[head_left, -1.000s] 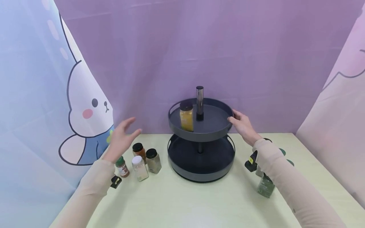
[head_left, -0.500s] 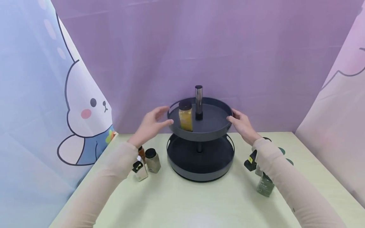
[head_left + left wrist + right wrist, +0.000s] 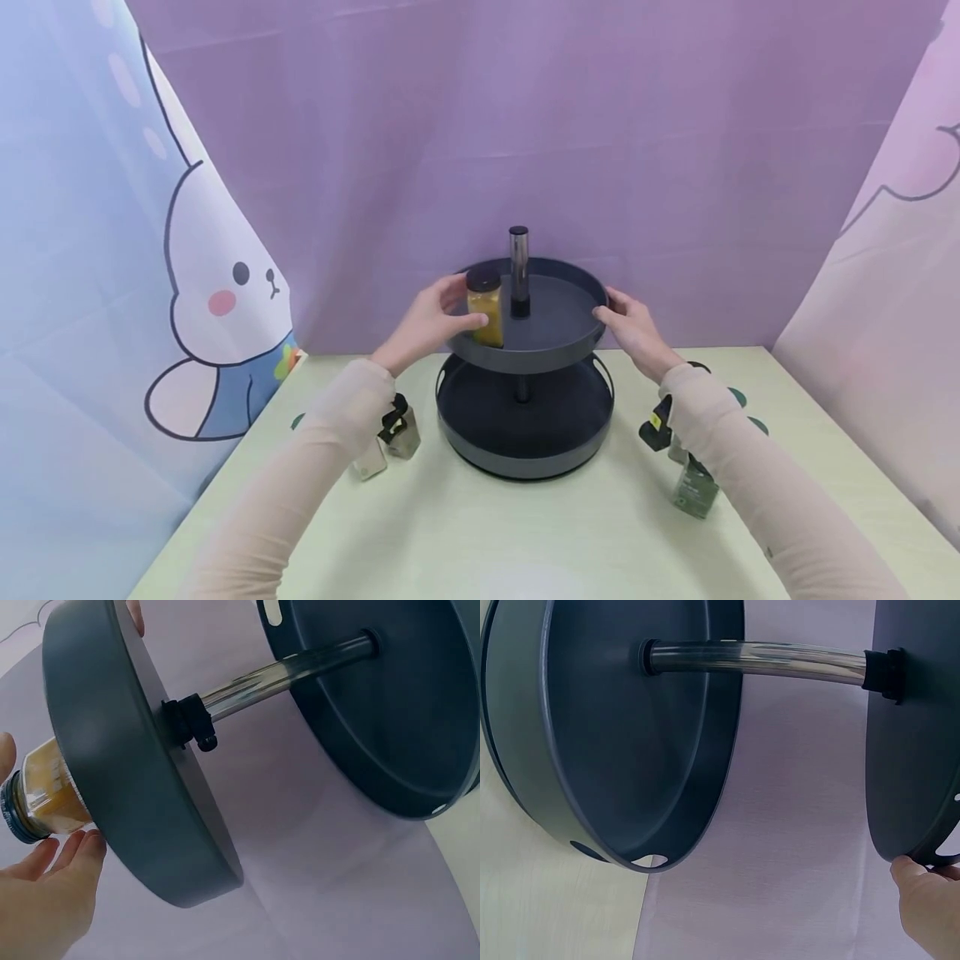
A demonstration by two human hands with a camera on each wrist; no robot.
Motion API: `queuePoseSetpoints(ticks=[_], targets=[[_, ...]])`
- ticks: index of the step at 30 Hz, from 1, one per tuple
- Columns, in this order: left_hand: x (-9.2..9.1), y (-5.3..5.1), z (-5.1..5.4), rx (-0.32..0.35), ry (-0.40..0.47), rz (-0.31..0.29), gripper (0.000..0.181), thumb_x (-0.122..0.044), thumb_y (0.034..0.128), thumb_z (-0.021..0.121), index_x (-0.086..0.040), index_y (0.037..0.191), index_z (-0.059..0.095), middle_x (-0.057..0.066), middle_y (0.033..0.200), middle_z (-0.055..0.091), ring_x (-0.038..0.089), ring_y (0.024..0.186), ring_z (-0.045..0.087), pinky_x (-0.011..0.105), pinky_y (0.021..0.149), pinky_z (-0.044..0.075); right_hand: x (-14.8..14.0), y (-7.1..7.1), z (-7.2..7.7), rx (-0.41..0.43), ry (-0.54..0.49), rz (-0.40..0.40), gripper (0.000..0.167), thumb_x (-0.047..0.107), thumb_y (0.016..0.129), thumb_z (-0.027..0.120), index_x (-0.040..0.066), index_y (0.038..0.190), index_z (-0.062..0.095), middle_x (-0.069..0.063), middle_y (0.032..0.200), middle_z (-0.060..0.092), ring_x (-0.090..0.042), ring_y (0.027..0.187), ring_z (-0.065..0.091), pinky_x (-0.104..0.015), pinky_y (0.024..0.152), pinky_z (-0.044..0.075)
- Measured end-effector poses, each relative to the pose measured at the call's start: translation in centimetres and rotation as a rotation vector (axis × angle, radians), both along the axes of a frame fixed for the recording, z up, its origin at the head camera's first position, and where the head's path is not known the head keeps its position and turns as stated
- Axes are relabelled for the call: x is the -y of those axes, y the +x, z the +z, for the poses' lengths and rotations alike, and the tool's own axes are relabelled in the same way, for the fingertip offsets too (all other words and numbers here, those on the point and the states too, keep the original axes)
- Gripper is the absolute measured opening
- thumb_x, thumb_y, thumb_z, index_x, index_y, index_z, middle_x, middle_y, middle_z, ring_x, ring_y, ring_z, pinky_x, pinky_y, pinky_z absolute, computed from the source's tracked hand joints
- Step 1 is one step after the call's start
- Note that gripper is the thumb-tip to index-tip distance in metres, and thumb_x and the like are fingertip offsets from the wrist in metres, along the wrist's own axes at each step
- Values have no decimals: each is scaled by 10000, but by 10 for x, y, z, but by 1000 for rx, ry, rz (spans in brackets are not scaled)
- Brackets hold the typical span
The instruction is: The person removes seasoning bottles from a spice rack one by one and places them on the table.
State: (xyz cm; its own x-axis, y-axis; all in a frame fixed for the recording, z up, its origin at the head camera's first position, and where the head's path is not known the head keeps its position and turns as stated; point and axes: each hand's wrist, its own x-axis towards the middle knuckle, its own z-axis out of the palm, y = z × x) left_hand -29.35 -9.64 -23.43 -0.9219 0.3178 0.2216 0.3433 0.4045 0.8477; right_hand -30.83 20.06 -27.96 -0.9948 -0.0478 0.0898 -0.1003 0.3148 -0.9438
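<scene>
A two-tier dark grey lazy Susan stands at the back of the table, its metal post rising from the centre. On the left side of its upper tray stands a square spice jar of yellow powder with a black lid. My left hand holds this jar, thumb in front and fingers behind. In the left wrist view, the fingertips lie against the jar near its lid. My right hand grips the upper tray's right rim by the handle cutout. The lower tray bears nothing.
Left on the table are a grey-brown jar, a white jar and a green lid, partly hidden by my left sleeve. A green jar and several other lids show around my right sleeve. A purple curtain hangs behind.
My left hand has moved right from above the left-hand jars to the yellow spice jar and now holds it. My right hand has stayed on the upper tray's rim.
</scene>
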Motion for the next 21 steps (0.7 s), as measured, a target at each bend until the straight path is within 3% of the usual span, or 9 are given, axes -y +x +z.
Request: queuePoseSetpoints(ticks=[7, 21], targets=[[-7, -8, -5, -24, 23, -22, 746, -199, 781, 728, -59, 1403, 340, 97, 1300, 523, 243, 1167, 525, 377, 984, 440, 0, 0, -1, 1, 10, 5, 632, 188, 945, 433, 55, 1471, 108, -150, 1516, 175, -273, 1390, 191, -444, 1127, 225], [-13, -19, -4, -43, -76, -33, 570, -125, 784, 713, -84, 1293, 459, 82, 1141, 599, 214, 1013, 591, 355, 869, 502, -1, 1, 1, 8, 28, 7, 631, 210, 947, 425, 72, 1474, 107, -150, 1515, 182, -281, 1388, 200, -458, 1121, 233]])
